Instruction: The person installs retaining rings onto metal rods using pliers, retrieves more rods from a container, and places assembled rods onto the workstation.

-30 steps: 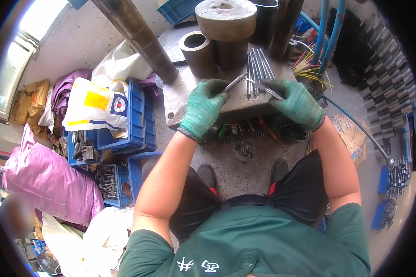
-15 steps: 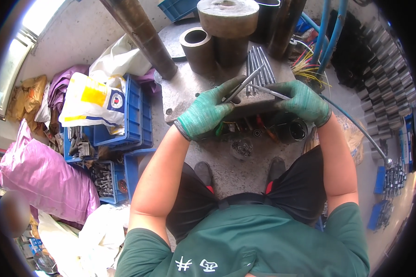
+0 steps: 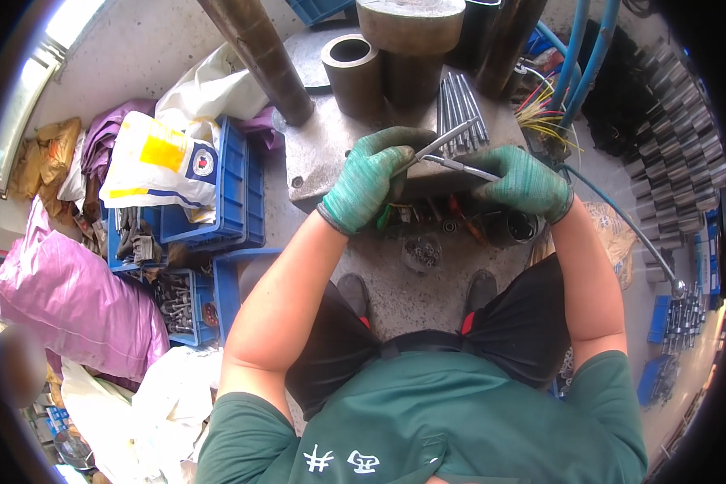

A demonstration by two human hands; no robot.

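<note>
Both my hands wear green work gloves with dark fingers. My left hand point(image 3: 368, 181) is closed on a slim grey metal rod point(image 3: 450, 139), which slants up to the right. In my right hand point(image 3: 527, 185) is another metal rod point(image 3: 465, 168), its far end pointing left toward the left hand's fingers. The two rods come close together between the hands; whether they touch I cannot tell. Just beyond, several similar rods point(image 3: 461, 109) lie side by side on a thick steel block point(image 3: 319, 149). Some fingertips are hidden behind the gloves.
A steel tube point(image 3: 351, 81) and a heavy round block point(image 3: 411, 24) stand behind, near a slanted column point(image 3: 258, 52). Blue crates point(image 3: 242, 194) and a purple sack point(image 3: 77, 294) are at left. Blue hoses point(image 3: 574, 60) and coloured wires stand at right. A small container of metal parts point(image 3: 422, 253) sits below.
My left hand has moved right, and its rod lies at a flatter slant. The right hand's rod now reaches nearer to the left hand. The view has shifted slightly.
</note>
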